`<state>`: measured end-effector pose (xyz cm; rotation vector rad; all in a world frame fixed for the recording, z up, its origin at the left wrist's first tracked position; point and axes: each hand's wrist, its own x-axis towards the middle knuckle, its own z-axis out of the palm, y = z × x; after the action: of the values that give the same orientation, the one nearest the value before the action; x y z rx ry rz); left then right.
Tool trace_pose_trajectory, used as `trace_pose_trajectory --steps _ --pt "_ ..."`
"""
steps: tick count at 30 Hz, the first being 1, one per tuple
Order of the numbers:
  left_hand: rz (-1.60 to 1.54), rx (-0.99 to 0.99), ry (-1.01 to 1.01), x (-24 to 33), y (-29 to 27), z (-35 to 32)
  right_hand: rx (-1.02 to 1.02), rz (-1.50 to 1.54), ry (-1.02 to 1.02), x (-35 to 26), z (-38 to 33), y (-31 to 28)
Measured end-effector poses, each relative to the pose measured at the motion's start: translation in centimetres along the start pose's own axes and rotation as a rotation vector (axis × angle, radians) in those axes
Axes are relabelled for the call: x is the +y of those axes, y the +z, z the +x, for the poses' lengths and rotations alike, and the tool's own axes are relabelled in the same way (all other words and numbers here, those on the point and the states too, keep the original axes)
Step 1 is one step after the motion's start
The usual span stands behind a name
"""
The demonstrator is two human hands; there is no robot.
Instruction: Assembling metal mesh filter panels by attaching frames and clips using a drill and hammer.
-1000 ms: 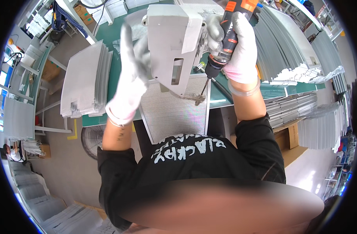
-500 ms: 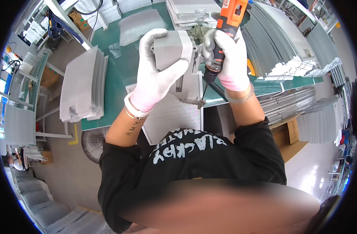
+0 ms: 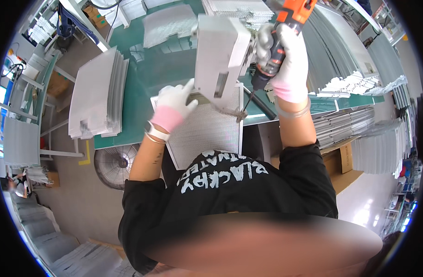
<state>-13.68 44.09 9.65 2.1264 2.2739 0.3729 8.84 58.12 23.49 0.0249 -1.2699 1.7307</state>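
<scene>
In my gloved right hand (image 3: 289,69) is an orange and black cordless screwdriver (image 3: 269,69), gripped with its long thin bit pointing down. Beside it a grey boxy housing (image 3: 215,55) with a dark slot is tilted, its right edge close to my right fingers; whether they hold it, I cannot tell. A small bracket at the housing's lower end lies by the bit's tip. My gloved left hand (image 3: 177,104) has its fingers spread and grips nothing; its fingertips are close to the housing's lower left side. Below both lies a framed mesh panel (image 3: 193,138), overhanging the table's near edge.
The green table (image 3: 160,69) carries a stack of mesh panels (image 3: 93,94) on the left, more stacks (image 3: 234,9) at the back and tall panel rows (image 3: 331,51) on the right. A floor fan (image 3: 114,164) stands below left, an open cardboard box (image 3: 343,166) below right.
My left hand has let go of the grey housing and moved down and left. The housing appears higher and turned; my right hand with the screwdriver has shifted slightly right.
</scene>
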Motion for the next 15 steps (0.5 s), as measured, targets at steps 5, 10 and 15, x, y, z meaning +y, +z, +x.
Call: trace_pose_trajectory --steps 5,10,15 --pt "-0.083 0.451 0.128 5.4 -1.1 -2.9 -0.515 0.541 -0.217 2.1 5.8 -0.1" --pt "-0.144 0.514 0.106 7.7 -2.2 -6.3 0.144 0.121 0.063 0.5 3.3 5.7" --pt "-0.186 0.499 0.126 7.8 -3.1 -6.8 -0.285 0.321 -0.108 3.2 5.6 4.6"
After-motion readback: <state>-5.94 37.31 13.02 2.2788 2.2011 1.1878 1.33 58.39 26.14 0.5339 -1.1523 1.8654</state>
